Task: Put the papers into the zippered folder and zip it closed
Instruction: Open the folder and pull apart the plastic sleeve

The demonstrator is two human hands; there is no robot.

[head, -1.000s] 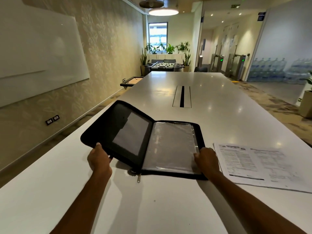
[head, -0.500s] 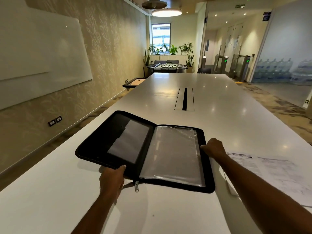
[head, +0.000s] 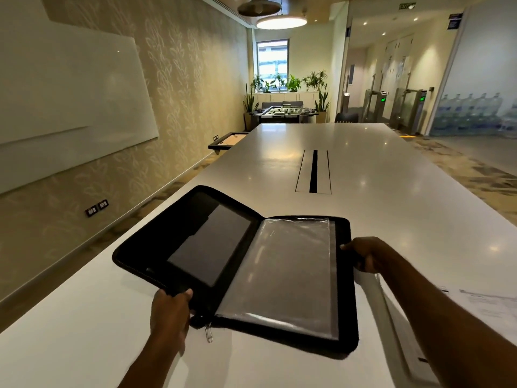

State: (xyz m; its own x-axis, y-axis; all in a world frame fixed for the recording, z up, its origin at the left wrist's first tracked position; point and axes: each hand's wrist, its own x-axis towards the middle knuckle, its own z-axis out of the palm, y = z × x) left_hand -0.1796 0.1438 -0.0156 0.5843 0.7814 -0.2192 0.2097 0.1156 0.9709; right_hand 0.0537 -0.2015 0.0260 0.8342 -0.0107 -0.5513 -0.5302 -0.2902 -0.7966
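Nearest the camera, the left hand (head: 170, 309) is pinched on the near edge of the black fabric zippered folder (head: 240, 267), close to the spine, just above the small silver zipper pull (head: 208, 333) that dangles onto the long white table (head: 391, 208). The folder lies open and nearly flat on the table, a dark inner panel on its left half and a stack of clear plastic sleeves (head: 282, 273) on its right half. The right hand (head: 366, 257) is closed on the folder's right edge, fingers curled over the rim. Just to the right, partly hidden under the right forearm, the printed white papers (head: 481, 306) lie on the table, beside the folder and not yet in it; how many sheets there are cannot be told. The step in hand looks like opening and settling the folder, so the loading has not begun. The next move probably calls for the right hand to let go, gather the papers and slide them in while the left steadies the cover. Counted: 1 folder, 1 zipper pull, 1 group of papers, 2 hands. Farther off, 1 cable slot (head: 313, 171) runs down the table's middle.
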